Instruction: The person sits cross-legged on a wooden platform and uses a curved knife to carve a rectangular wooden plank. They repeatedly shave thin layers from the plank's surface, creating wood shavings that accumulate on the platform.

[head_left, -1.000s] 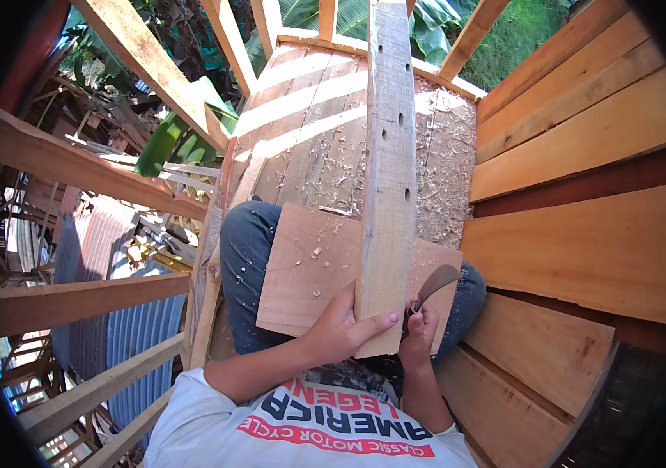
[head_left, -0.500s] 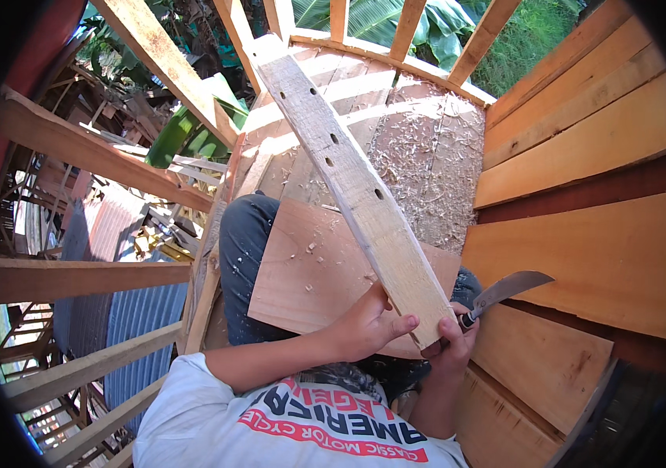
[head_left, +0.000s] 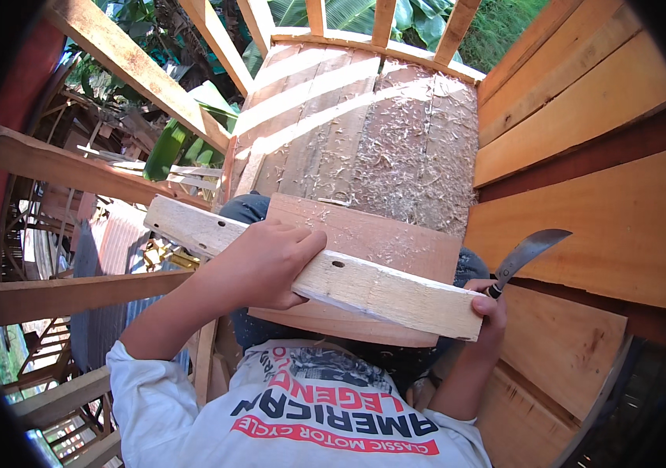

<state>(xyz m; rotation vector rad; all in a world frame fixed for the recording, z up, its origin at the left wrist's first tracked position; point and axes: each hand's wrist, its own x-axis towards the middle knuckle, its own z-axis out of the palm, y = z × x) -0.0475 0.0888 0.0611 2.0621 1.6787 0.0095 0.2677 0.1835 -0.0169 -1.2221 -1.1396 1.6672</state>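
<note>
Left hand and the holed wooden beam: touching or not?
Touching. The head view shows the left hand closed across the holed wooden beam, covering part of its face, no gap visible.

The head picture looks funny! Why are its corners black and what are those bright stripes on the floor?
Head view: the fisheye lens leaves black corners and bends the far rail; sunlight stripes the floorboards; the holed beam looks fairly sharp.
</note>
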